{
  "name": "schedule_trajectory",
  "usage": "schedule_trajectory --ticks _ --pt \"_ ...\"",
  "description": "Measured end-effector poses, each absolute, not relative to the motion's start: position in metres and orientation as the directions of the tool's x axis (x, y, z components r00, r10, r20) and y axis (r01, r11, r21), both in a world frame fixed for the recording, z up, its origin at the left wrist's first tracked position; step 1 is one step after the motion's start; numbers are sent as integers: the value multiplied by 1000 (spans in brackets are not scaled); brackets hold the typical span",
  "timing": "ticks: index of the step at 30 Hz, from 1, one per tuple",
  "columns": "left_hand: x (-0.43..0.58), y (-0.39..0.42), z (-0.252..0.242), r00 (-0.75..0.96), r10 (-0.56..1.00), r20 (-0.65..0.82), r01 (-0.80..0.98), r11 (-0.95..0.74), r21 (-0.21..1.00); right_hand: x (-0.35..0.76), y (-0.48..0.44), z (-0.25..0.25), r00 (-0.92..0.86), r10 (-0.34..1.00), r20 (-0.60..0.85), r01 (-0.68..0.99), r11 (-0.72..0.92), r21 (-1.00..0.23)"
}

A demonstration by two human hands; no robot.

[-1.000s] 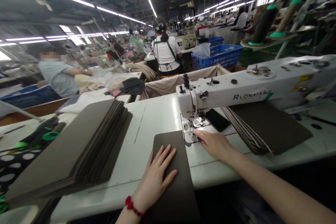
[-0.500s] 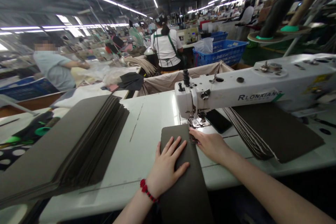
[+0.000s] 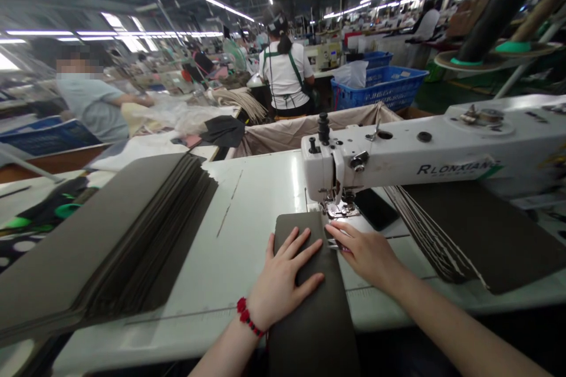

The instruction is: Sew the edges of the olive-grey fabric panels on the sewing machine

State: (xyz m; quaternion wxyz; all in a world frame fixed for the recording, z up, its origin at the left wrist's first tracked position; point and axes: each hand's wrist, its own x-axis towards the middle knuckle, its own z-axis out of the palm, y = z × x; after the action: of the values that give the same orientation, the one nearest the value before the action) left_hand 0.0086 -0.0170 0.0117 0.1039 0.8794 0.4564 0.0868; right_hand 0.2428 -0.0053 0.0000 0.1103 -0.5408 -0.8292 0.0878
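Observation:
My left hand (image 3: 283,277) lies flat with fingers spread on a dark grey-brown sheet (image 3: 309,312) that runs from the table's front edge up to the needle of a white sewing machine (image 3: 398,156). My right hand (image 3: 365,253) rests on the table at the sheet's right edge, just in front of the presser foot (image 3: 338,209), fingers extended and touching the sheet's edge. A red bead bracelet sits on my left wrist.
A tall fanned stack of the same dark sheets (image 3: 110,241) fills the table's left. Another stack (image 3: 469,235) lies under the machine arm at right, beside a black phone (image 3: 375,209). Thread cones (image 3: 490,17) stand far right. Other workers sit behind; a blue crate (image 3: 380,85).
The sheet has slid forward toward the needle with my left hand on it. My right hand has drawn back slightly from the presser foot to the sheet's right edge.

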Motion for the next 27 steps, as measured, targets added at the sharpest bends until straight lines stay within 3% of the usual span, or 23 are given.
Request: schedule_trajectory --ticks 27 --pt "7 -12 14 554 832 10 790 -530 310 242 -2 -5 -386 918 86 888 396 -234"
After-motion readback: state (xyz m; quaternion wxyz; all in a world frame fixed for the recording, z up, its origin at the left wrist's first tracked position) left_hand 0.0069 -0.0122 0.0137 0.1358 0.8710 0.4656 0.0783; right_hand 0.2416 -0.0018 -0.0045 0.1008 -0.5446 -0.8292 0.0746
